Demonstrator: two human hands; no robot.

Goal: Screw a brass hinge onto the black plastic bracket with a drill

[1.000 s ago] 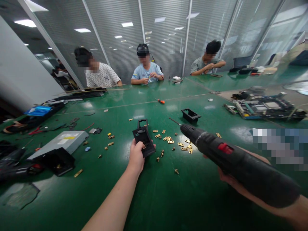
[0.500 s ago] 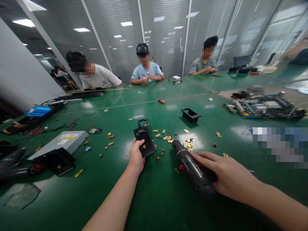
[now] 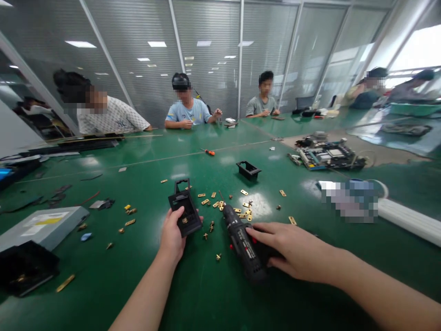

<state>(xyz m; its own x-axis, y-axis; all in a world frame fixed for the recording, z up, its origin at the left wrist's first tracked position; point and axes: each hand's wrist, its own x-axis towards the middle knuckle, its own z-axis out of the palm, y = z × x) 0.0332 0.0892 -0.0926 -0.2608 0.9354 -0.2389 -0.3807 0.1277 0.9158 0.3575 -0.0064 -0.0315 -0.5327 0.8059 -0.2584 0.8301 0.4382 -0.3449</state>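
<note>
Black electric screwdriver (image 3: 243,243) lying on the green table (image 3: 213,294) near centre, right hand (image 3: 291,250) resting on its handle, left hand (image 3: 174,234) gripping a black plastic frame (image 3: 184,209) just left, brass hinges (image 3: 241,212) lying scattered beyond, black tray (image 3: 248,169) sitting farther off.

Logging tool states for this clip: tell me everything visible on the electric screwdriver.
The electric screwdriver is a black, plastic-looking tool with a stubby barrel, white lettering along its side and a small red control on its flank. A thin bit sticks out of its nose among the brass pieces. It lies flat on the green table, nose pointing away from the person. The right hand rests on its rear end.
</note>
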